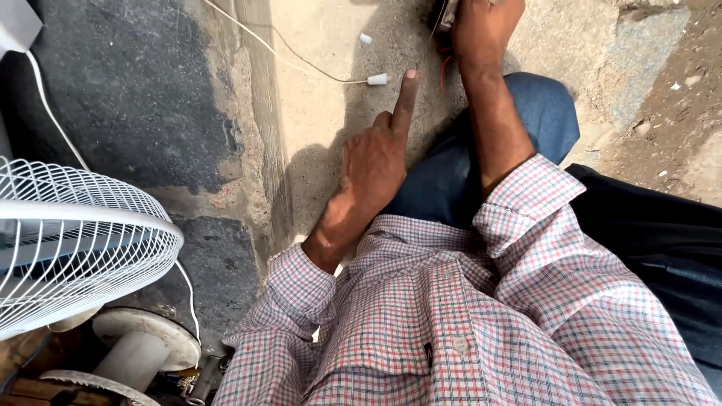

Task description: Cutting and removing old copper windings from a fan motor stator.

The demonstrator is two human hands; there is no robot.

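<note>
Concrete floor; one fan, two hands: left hand, right hand.

Checked shirt in red, blue and white, rolled sleeves, blue trousers

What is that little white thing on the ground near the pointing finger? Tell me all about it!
The small white piece is a short, stubby cap or connector, plastic by the look of it, fixed on the end of a thin pale cord. It lies on its side on the sandy concrete ground. The cord runs from it up and left toward the top edge of the picture. The left hand points at it with its forefinger, the tip close beside it; whether they touch is unclear.
</note>
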